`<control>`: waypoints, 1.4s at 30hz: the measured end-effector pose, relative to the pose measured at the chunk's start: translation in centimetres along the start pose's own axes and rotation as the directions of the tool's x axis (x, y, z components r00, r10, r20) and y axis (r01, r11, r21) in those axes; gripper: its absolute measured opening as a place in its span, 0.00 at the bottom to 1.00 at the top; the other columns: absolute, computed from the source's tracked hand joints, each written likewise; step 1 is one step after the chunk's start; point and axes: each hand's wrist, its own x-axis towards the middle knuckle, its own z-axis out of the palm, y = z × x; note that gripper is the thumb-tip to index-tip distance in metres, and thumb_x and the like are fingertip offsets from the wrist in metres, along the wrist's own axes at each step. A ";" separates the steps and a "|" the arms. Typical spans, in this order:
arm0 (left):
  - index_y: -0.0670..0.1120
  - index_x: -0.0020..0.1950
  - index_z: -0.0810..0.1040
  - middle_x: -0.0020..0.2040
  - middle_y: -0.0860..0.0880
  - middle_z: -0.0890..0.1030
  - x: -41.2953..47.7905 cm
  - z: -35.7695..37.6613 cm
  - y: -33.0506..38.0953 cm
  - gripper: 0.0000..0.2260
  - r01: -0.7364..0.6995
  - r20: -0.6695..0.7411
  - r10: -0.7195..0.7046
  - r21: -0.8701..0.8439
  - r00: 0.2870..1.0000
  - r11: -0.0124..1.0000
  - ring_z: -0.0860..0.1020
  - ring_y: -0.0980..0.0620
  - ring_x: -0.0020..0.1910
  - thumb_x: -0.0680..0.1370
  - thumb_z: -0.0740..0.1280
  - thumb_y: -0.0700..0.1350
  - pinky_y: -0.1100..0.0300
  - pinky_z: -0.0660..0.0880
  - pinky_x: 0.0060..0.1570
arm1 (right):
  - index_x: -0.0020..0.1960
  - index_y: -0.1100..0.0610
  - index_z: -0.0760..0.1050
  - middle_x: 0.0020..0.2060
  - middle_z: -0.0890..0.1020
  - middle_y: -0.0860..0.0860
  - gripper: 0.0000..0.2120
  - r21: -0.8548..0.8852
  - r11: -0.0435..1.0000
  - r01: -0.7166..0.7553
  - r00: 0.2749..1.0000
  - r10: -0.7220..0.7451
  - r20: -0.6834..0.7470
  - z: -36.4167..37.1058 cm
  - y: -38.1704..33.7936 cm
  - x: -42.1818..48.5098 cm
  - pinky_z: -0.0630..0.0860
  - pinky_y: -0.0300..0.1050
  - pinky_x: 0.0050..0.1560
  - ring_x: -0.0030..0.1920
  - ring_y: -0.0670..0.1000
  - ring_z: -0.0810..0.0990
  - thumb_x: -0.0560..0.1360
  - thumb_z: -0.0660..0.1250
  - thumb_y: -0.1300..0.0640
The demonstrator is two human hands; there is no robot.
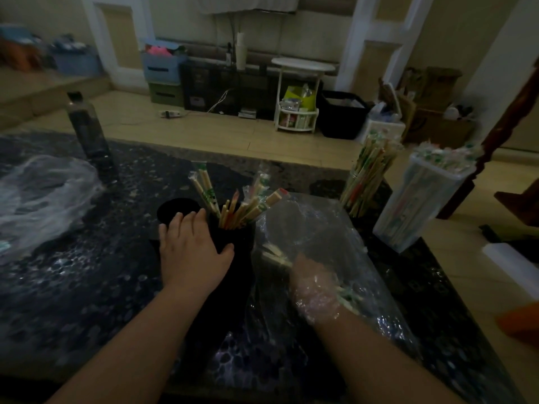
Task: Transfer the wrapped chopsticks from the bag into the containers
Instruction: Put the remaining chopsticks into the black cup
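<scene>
Black container (233, 246) mid-table, bristling with wrapped chopsticks (252, 205); a second black cup (175, 209) sits behind it, its inside lost in the dark. On the right, a clear jar (364, 182) and a pale tub (420, 205), both packed. Left hand (192, 246) lies fairly flat against the black container. Right hand (315, 290) is inside the clear bag (320, 223) among more chopsticks, grip unclear through the plastic. Dark speckled table (73, 287), cluttered room beyond

I see a dim, underexposed view; the dark table (87, 301) swallows detail. Glare glints off the bag (315, 225), and the edges bend and blur.
</scene>
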 end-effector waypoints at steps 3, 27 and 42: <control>0.46 0.77 0.58 0.76 0.47 0.63 0.1 -0.1 0.1 0.38 0.000 0.011 0.000 0.013 1.000 1.000 0.54 0.46 0.77 0.74 0.64 0.64 0.46 0.47 0.76 | 0.54 0.56 0.76 0.58 0.80 0.53 0.13 -0.061 0.997 0.044 0.996 -0.048 -0.071 0.8 0.3 -0.2 0.72 0.44 0.51 0.57 0.54 0.80 0.83 0.52 0.58; 0.50 0.35 0.71 0.33 0.54 0.71 -1.8 -1.2 1.4 0.13 -0.385 -0.173 0.349 -0.258 0.921 0.886 0.72 0.52 0.32 0.76 0.67 0.54 0.59 0.62 0.30 | 0.63 0.52 0.70 0.55 0.77 0.54 0.12 0.091 0.996 0.015 0.994 -0.025 0.104 -1.5 1.1 -4.1 0.75 0.51 0.57 0.61 0.58 0.77 0.81 0.57 0.52; 0.44 0.39 0.79 0.33 0.47 0.80 -3.3 2.2 3.2 0.06 0.648 0.790 -0.004 -0.499 0.613 0.576 0.72 0.54 0.27 0.76 0.68 0.42 0.65 0.64 0.23 | 0.67 0.54 0.69 0.62 0.77 0.54 0.15 0.054 0.996 0.075 0.988 -0.082 0.127 -2.2 0.3 -4.3 0.69 0.51 0.64 0.66 0.56 0.74 0.81 0.57 0.56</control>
